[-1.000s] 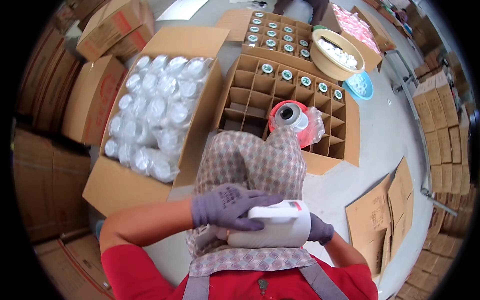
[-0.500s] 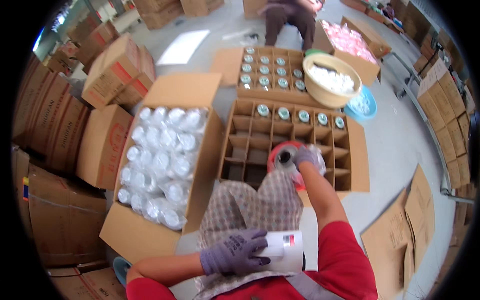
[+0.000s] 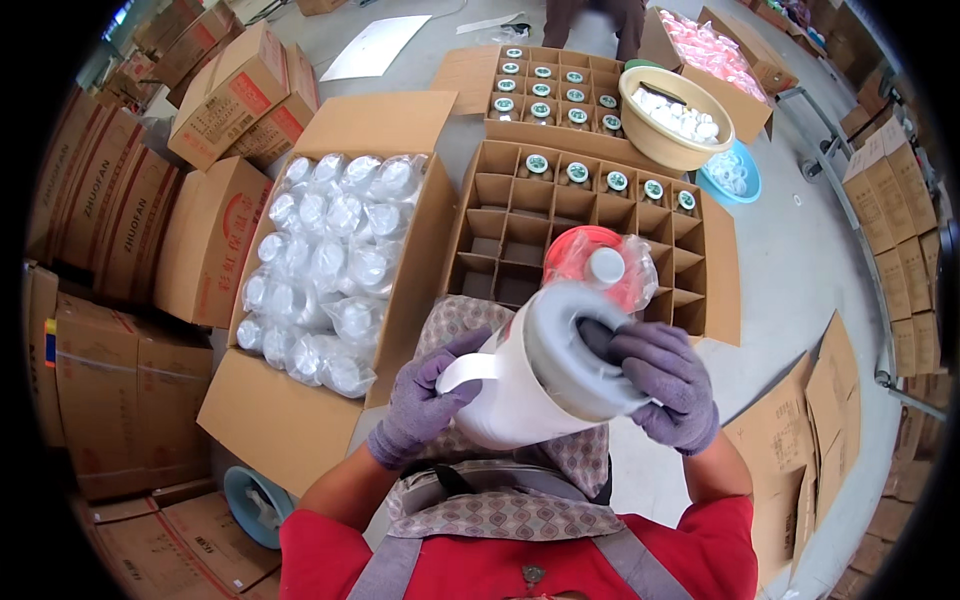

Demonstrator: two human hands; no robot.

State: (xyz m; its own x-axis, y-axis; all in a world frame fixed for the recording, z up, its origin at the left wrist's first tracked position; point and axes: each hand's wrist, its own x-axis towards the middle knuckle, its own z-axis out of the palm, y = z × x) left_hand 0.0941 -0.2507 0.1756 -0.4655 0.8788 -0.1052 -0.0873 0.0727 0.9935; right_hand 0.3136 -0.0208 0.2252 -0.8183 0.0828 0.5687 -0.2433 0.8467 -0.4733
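Observation:
A white jug (image 3: 500,395) is tilted over my lap, its top toward the upper right. My left hand (image 3: 422,395) is closed around the jug's side handle. At the jug's mouth is a round grey lid (image 3: 560,335) with a dark centre, slightly blurred. My right hand (image 3: 668,385) grips the lid's right side, fingers curled over it; whether the lid is fully seated I cannot tell. Just beyond stands a red tub (image 3: 575,240) holding clear plastic bags and a round white cap-like piece (image 3: 605,266).
The tub rests on a divided carton (image 3: 715,315) with several green-topped jars along its far row. Left is an open carton (image 3: 405,330) of plastic-wrapped items. Beyond are another divided carton (image 3: 570,140), a cream basin (image 3: 655,145) of white pieces and a blue basin (image 3: 745,185). Flattened cardboard (image 3: 800,450) lies right.
My right hand has come back from the red tub with the grey lid to the jug's mouth. My left hand has shifted from the jug's body to its handle and raised it.

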